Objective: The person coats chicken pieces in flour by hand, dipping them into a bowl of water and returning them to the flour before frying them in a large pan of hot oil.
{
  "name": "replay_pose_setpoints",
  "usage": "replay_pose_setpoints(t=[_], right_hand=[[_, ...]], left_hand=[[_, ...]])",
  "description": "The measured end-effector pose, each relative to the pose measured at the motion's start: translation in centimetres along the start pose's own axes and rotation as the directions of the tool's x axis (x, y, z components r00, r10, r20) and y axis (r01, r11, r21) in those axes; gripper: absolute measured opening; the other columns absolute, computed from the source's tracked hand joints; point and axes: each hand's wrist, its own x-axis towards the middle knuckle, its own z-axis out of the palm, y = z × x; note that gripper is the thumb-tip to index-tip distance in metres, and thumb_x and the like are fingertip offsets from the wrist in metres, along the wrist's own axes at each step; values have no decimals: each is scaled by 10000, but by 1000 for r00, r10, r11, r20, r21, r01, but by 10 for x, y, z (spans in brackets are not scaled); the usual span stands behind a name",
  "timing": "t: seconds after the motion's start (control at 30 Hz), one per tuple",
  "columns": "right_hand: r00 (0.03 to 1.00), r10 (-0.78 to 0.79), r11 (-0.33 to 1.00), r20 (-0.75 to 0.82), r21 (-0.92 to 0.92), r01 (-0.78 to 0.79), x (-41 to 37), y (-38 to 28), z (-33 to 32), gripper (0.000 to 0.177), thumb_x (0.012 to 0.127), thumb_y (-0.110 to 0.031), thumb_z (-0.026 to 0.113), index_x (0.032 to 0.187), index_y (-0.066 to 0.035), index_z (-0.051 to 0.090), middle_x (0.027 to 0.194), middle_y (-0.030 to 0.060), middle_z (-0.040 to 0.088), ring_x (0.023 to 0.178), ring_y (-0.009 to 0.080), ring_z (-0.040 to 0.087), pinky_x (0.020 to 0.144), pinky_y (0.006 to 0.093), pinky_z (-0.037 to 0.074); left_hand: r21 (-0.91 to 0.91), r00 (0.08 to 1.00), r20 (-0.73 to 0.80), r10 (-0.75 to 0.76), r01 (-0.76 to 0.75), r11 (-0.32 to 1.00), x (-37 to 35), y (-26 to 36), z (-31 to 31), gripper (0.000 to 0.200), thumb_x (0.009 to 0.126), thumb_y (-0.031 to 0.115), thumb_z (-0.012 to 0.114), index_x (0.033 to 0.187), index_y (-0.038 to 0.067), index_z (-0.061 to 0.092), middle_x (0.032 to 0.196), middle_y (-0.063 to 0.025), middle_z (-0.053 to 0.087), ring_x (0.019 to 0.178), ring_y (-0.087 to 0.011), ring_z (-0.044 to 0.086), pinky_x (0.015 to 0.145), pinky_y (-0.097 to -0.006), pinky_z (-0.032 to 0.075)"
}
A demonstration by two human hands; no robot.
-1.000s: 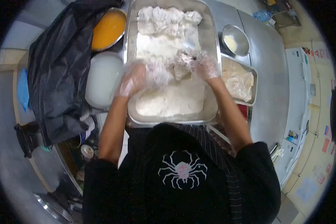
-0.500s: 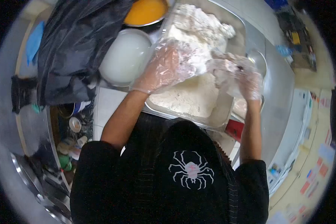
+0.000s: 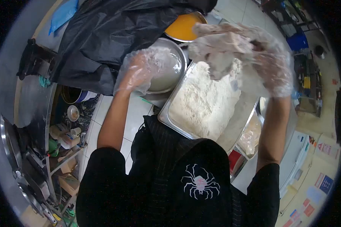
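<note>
My right hand [image 3: 274, 72], in a clear plastic glove, grips a floppy, flour-coated piece of meat [image 3: 223, 45] and holds it above the far end of a metal tray [image 3: 233, 130]. White flour [image 3: 202, 102] lies heaped in the tray. My left hand [image 3: 138, 70], also gloved and dusted with flour, is over the near-left side of a metal bowl [image 3: 184, 62] of cloudy liquid. Its fingers look loosely stretched, with nothing visible in them. The meat hides the tray's far edge.
Orange liquid [image 3: 185, 28] fills another bowl behind the cloudy one. A black plastic sheet [image 3: 98, 49] covers the left side. Right of the flour tray sits a smaller tray holding something in a plastic bag [image 3: 251, 136]. Shelves with containers [image 3: 70, 136] stand lower left.
My left hand has moved left, out of the flour to the cloudy bowl. My right hand has lifted the meat up and away from the tray. The view has shifted.
</note>
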Motion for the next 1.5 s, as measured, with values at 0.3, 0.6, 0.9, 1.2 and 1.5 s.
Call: replay_pose_setpoints(t=[0.3,0.6,0.9,1.2,1.5], right_hand=[[955,-184,876,234,-402,267,87,-43,133,218,753,-201,557,934,-83,587,916,107,585,824,221,570,719,319,461],[923,-4,849,384,-486,206,79,40,235,219,774,-168,497,950,-207,622,863,96,587,820,254,559,722,335,450],[869,240,861,433,-509,16,73,18,258,247,749,-218,523,876,-18,594,910,192,585,852,311,576,750,387,457],[899,184,867,396,-497,41,67,34,287,314,792,-282,472,876,-4,590,934,208,575,870,320,570,783,400,440],[927,192,875,323,-483,-13,75,37,273,225,746,-204,487,810,-28,612,836,181,596,815,311,582,731,398,459]], left_hand=[[292,945,94,-312,274,916,4,24,-24,284,815,127,347,875,-51,561,923,-255,540,887,-374,530,784,-424,426],[264,921,182,-344,291,919,10,-5,-14,156,721,9,460,804,-58,574,876,-259,552,868,-376,535,769,-408,429],[281,928,63,-368,337,898,-1,-26,8,157,716,30,472,808,-43,576,876,-259,556,865,-377,536,791,-416,421],[249,854,89,-513,479,841,4,-24,15,222,764,147,486,817,-51,572,898,-271,553,873,-380,543,778,-424,423],[57,878,174,-446,443,895,23,16,-33,243,707,232,577,730,-9,603,739,-207,597,718,-329,592,632,-392,455]])
